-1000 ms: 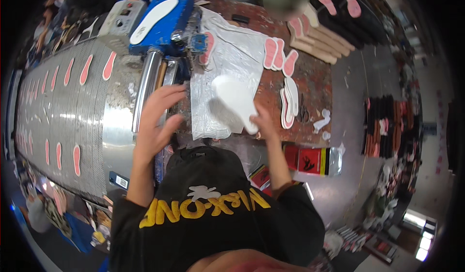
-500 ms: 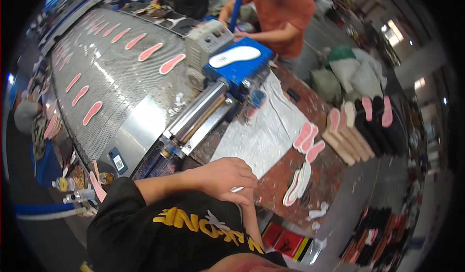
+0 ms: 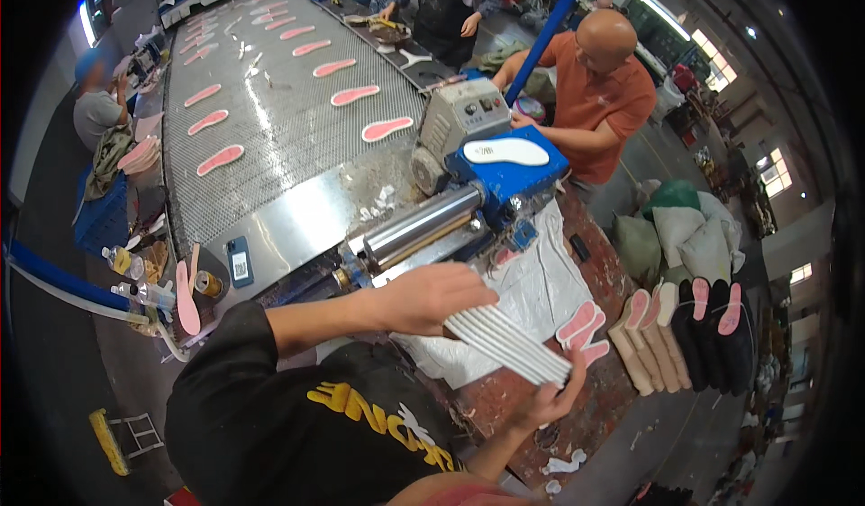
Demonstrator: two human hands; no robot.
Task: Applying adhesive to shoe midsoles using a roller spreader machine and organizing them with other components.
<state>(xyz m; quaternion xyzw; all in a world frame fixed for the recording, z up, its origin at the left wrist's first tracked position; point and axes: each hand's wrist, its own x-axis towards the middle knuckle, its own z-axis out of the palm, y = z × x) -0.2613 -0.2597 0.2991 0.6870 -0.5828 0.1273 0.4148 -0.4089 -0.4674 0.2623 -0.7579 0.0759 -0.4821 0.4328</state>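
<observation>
A fanned stack of several white insoles (image 3: 509, 344), seen edge-on, is held between my two hands above the table. My left hand (image 3: 432, 297) is closed around its upper left end. At the lower right end my right hand (image 3: 548, 402) grips the stack between thumb and fingers. Just beyond my left hand lies the metal roller (image 3: 423, 228) of a blue machine (image 3: 532, 174). One white insole (image 3: 505, 152) rests on top of that machine. Close to my right hand, a few pink insoles (image 3: 581, 326) lie on the table.
A mesh conveyor (image 3: 279, 127) carries rows of pink insoles. On its metal edge lies a phone (image 3: 239, 261), near bottles (image 3: 149, 294) and a can (image 3: 208, 283). A person in an orange shirt (image 3: 599, 91) stands behind the machine. Beige and black insole stacks (image 3: 653, 348) are right of the table.
The white insoles that lay at the table's near right are now in my hands. My hands have moved apart, the right one reaching rightward. The view has turned.
</observation>
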